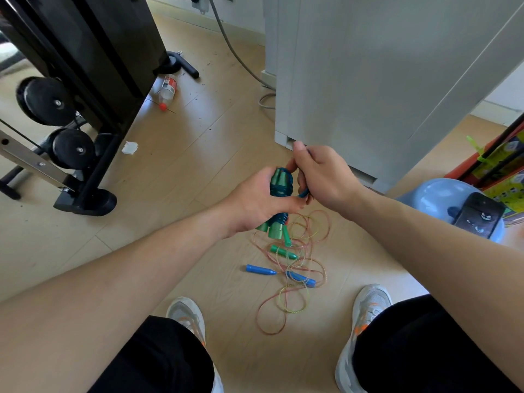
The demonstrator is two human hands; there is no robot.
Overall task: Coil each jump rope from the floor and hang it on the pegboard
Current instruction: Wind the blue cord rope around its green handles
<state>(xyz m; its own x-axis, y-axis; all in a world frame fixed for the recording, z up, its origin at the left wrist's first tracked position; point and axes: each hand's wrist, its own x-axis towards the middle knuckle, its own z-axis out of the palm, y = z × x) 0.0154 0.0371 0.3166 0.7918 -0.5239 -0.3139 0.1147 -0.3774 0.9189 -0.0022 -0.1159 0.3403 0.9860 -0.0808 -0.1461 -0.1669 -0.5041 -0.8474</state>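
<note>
Coils of teal jump rope (pixel 279 184) wrap a cluster of green handles (pixel 274 231), and the left hand (pixel 253 201) grips this bundle above the floor (pixel 198 165), fingers curled round its middle. The right hand (pixel 323 177) pinches a loop of the same rope just beside it.

Below them, thin pink and yellow ropes (pixel 296 302) lie tangled on the floor with two blue handles (pixel 259 270) and one loose green handle (pixel 283 252).

A clear bottle (pixel 168 90) lies on its side; its contents cannot be made out. A pale-blue tub (pixel 433 197) carries a black phone (pixel 479 215); the right forearm cuts off its near edge. The left palm hides the middle of the handles, so their number is unclear.
</note>
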